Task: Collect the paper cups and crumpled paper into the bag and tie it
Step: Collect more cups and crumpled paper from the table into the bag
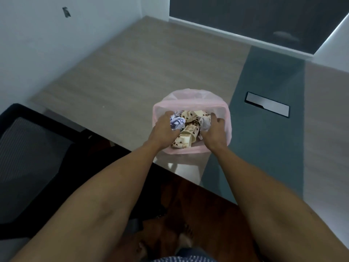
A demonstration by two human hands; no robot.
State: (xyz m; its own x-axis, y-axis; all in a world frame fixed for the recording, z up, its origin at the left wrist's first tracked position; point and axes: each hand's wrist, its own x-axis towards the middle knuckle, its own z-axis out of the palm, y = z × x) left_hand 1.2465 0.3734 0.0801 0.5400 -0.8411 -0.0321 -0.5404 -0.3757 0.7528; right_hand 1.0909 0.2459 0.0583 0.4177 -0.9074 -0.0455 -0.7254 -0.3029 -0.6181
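A thin pink translucent plastic bag (224, 118) is seen standing open on the bench (132, 76), a grey wood-grain top w/ a darker teal strip along its right part. The bag sits near the front edge of the bench, approx. at the border between the wood-grain area and the teal strip.

Inside the bag, several cream paper cups w/ brown dot print (190, 129) are lying on their sides, mixed together; at least three can be counted, but the exact no. cannot be told. Between them, crumpled white paper w/ faint print (176, 122) is seen at the left, and another crumpled piece at the right, partly hidden.

Both hands are reached into the bag mouth. The left hand (163, 129) is curled, fingers bent down over the left crumpled paper; whether it is really clamped on it cannot be told. The right hand (214, 132) is also curled, thumb and fingers closed around the right crumpled piece at the inner right side of the bag.

A flat silver rectangular cover plate (267, 104) is set in the teal strip, right of the bag and apart from it. A black mesh office chair (28, 154) is seen at the left, beside the bench.
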